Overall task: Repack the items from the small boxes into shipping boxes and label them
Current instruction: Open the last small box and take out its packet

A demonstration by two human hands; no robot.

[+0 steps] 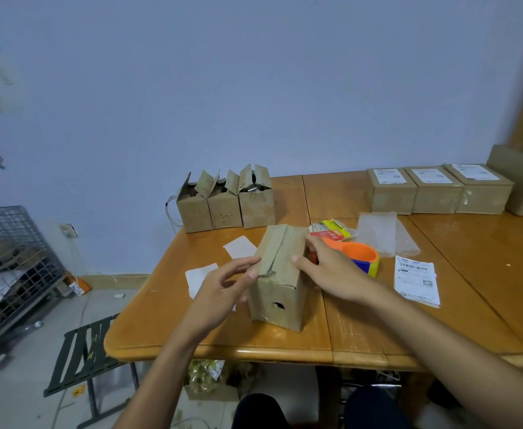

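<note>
A tall cardboard shipping box (275, 292) stands on the wooden table (470, 289) in front of me, its top flaps folded down to a seam. My left hand (220, 292) touches the left flap's edge with straight fingers, thumb at the front corner. My right hand (331, 270) rests on the box's right side, thumb on top and fingers along the right edge. Three small open boxes (224, 209) stand in a row behind. Three sealed, labelled boxes (436, 196) line the back right. A printed label sheet (416, 280) lies to the right.
An orange, blue and yellow tape dispenser (362, 255) sits just behind my right hand, beside a packaged item (331, 230) and bubble wrap (377, 233). White backing papers (240, 246) lie left of the box. A green stool (80, 351) and wire cage (9, 258) stand at left.
</note>
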